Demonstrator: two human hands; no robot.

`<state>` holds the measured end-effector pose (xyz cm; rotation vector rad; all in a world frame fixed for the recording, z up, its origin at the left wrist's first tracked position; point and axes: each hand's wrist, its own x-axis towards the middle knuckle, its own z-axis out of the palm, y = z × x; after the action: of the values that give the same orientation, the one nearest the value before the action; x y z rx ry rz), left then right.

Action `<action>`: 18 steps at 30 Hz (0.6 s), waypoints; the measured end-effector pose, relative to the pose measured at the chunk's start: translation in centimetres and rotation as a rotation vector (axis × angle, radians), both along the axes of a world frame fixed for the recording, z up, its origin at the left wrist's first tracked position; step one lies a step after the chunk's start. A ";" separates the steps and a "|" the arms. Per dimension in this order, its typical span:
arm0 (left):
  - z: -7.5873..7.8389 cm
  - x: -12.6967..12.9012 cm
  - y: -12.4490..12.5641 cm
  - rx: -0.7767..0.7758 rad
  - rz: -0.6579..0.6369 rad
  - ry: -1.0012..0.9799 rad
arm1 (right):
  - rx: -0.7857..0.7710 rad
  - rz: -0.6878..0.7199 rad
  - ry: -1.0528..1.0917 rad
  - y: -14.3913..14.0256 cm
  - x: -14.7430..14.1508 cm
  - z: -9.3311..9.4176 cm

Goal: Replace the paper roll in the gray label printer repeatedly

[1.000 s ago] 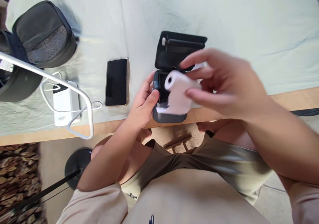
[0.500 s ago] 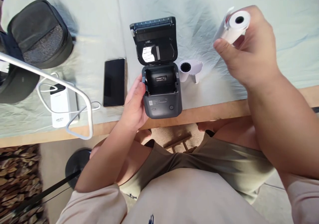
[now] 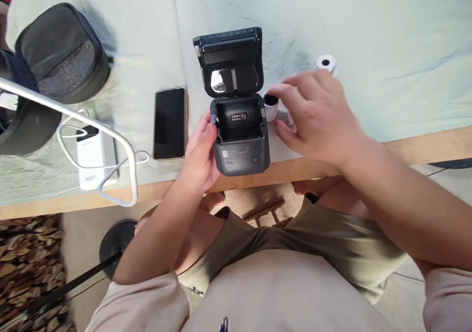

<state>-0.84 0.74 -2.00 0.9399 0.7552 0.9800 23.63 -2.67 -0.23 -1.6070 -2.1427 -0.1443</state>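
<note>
Far left: black zipped fabric pouch (image 3: 62, 51) on the pale green cloth-covered table (image 3: 368, 17). Next, white rectangular power bank (image 3: 96, 155) with looped white cable, then a black smartphone (image 3: 170, 123) lying face up. Centre: dark grey compact label printer (image 3: 239, 135) at the table edge, lid hinged fully back, paper bay bare. Left hand (image 3: 201, 155) steadies its left side, fingers curled against the casing. Right hand (image 3: 317, 113) half open, fingers closing on the small white paper roll with black core (image 3: 271, 106) just beside the printer; grip not complete. Second white paper roll (image 3: 326, 63) stands farther right. Loading not yet done.
</note>
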 end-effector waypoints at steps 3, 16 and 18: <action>0.1 0.0 0.0 0.003 -0.008 0.010 | -0.098 0.010 0.003 0.3 -1.2 -1.3; 0.0 0.0 -0.1 0.004 -0.019 -0.034 | 0.030 -0.145 0.574 1.0 -0.9 1.8; 0.0 0.0 -0.1 0.003 -0.023 -0.039 | 0.121 -0.033 0.592 0.5 -1.2 2.4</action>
<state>-0.80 0.64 -2.05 0.9281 0.7092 0.9771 22.42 -2.14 2.14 -1.3946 -1.6200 0.1711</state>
